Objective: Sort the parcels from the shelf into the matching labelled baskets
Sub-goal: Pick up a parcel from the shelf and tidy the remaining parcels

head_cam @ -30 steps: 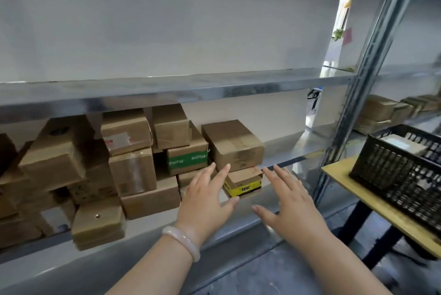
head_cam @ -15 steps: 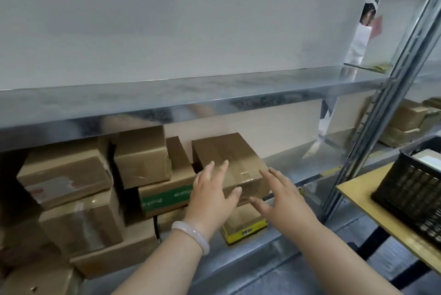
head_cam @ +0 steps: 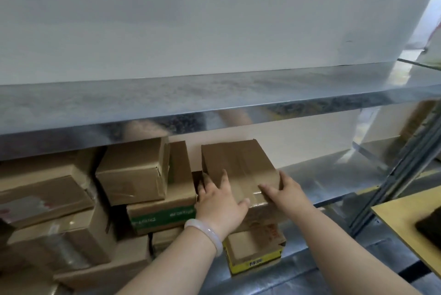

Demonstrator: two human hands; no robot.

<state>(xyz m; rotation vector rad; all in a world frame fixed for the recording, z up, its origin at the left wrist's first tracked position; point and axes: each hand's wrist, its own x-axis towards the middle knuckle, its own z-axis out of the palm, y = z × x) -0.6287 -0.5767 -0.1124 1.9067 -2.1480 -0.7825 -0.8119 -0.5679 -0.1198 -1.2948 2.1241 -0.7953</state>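
Both hands on one box [head_cam: 238, 163], top of the stack on the lower shelf [head_cam: 322, 175]

Left hand [head_cam: 219, 204]: fingers spread, tips curled over the box's left edge, thumb across the near top edge. Pale bracelet [head_cam: 205, 232] at the wrist.

Right hand [head_cam: 286, 191]: fingers wrapped round the near right corner, forefinger laid along the top.

So a two-sided hold, box between the palms, neither hand empty.

Box lies just ahead of both hands, flat on its base, taped seam running front to back. Long axis seems to run away from the hands into the shelf, near end toward the wrists and swung a little to the right hand's side. Hands about equally near; the left covers more of the top.

Below the hands: yellow-edged box [head_cam: 253, 256], apparently carrying it. Off the left hand's outer side: green-band box [head_cam: 162, 213], touching or just beside, cannot tell which.

Judgement: step in hand is the lift-out. A straight pull back along the long axis toward the wrists should do. Upper shelf lip sits close above, so little room to raise. Label not visible; basket undecided. Table [head_cam: 405, 218] out past the right hand, dark blurred shape [head_cam: 429, 223] on it, not identifiable
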